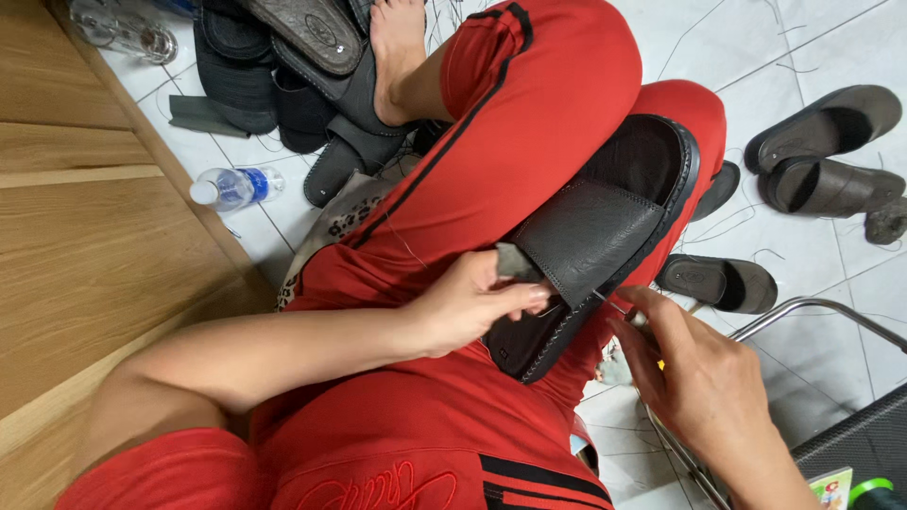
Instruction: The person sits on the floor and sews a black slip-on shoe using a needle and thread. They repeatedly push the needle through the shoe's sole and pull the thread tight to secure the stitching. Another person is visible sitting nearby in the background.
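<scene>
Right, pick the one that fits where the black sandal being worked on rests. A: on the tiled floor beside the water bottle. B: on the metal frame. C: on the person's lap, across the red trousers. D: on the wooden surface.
C: the black sandal lies across the red trousers on the lap, with the left hand gripping its strap edge and the right hand at its rim.

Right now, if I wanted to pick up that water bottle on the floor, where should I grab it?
Grab the plastic water bottle around its middle, where the blue label wraps it, coming down from above. It lies on its side on the white tile floor, white cap pointing toward the wooden panel, so the round body faces up with open floor either side for fingers.
</scene>
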